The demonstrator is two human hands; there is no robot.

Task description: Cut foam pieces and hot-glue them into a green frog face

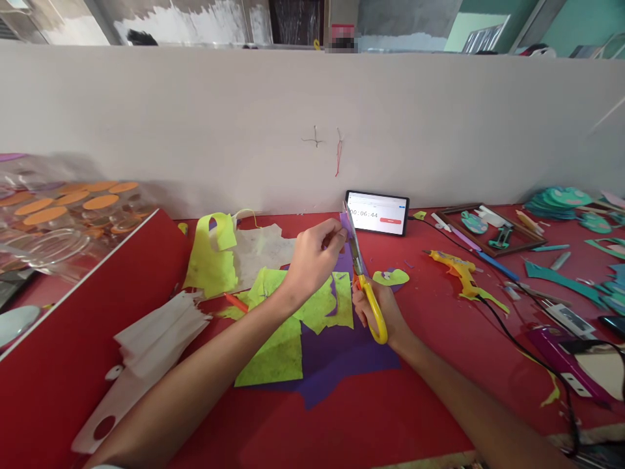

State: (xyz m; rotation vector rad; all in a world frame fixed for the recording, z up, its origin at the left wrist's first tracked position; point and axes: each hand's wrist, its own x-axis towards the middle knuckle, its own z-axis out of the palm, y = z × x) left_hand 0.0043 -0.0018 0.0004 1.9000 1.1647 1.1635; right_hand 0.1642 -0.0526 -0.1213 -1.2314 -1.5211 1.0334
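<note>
My left hand pinches a small purple paper piece and holds it up above the red table. My right hand grips yellow-handled scissors, whose blades point up and meet the purple piece. Below the hands lie a purple sheet and lime-green paper scraps. A small green cut-out rests just right of the scissors.
A phone showing a timer leans on the grey partition. A yellow glue gun with a black cord lies to the right, beyond it a tray of tools and teal cut-outs. White paper strips and clear jars sit left.
</note>
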